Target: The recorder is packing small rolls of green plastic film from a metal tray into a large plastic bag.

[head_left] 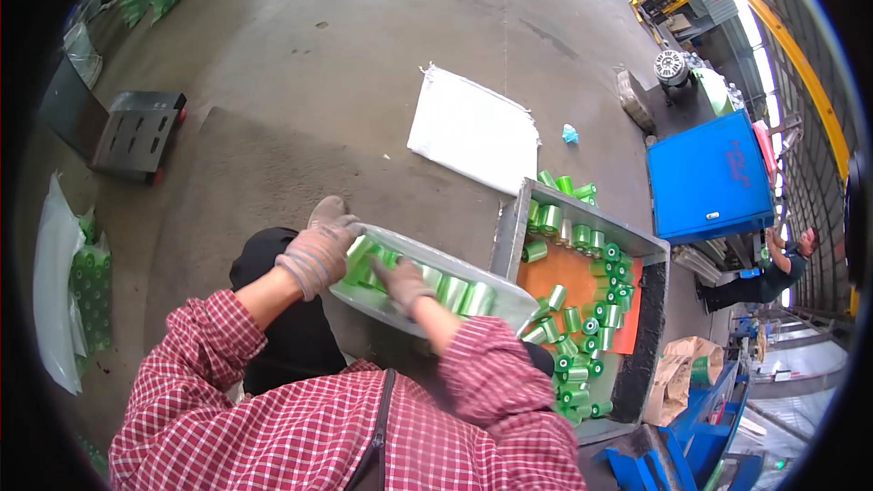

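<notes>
A translucent plastic bag lies across my lap, its mouth turned up, with green film rolls lined up inside. My left hand, in a grey knit glove, grips the bag's left end by the edge. My right hand, gloved too, reaches into the bag with its fingers apart and resting on the rolls; some fingertips are hard to make out. Just right of the bag stands a grey-rimmed bin with many loose green rolls heaped over its orange bottom.
A white folded sack lies on the floor ahead. Filled bags of green rolls and a platform scale are at the left. Beyond the bin are a blue cabinet, a brown paper bag and another person.
</notes>
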{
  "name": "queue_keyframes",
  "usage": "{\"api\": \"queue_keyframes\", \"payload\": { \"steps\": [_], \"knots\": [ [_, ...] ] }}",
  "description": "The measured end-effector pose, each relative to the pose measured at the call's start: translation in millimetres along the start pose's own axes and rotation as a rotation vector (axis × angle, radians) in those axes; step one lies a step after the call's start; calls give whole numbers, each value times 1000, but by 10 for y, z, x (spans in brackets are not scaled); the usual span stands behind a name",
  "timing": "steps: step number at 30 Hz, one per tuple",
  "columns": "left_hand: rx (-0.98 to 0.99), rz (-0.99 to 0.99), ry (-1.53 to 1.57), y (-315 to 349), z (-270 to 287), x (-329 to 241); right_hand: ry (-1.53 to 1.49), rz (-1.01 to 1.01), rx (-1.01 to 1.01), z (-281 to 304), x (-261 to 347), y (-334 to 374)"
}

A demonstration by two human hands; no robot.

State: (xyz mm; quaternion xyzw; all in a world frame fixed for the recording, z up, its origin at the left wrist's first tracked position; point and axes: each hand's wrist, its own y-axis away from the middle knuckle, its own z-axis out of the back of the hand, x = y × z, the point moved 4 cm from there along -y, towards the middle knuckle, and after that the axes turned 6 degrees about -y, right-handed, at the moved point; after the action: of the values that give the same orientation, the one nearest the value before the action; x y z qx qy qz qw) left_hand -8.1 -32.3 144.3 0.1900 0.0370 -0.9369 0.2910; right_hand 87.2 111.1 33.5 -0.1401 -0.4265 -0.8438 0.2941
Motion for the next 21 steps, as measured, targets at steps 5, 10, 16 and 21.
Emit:
{"api": "queue_keyframes", "payload": {
  "steps": [5, 10, 16, 21],
  "knots": [
    [118, 101, 152, -86, 92, -13, -273, -100, -253, -548, 365, -273],
    [154, 208, 180, -78, 194, -6, -149, 50, -173, -491, 502, -150],
    [31, 138, -90, -128, -12, -229, -240, 341, -29, 95, 391, 97],
    [30, 186, -192, -81, 3, -291, -443, 668, -682, 2346, -767, 187]
  ]
}}
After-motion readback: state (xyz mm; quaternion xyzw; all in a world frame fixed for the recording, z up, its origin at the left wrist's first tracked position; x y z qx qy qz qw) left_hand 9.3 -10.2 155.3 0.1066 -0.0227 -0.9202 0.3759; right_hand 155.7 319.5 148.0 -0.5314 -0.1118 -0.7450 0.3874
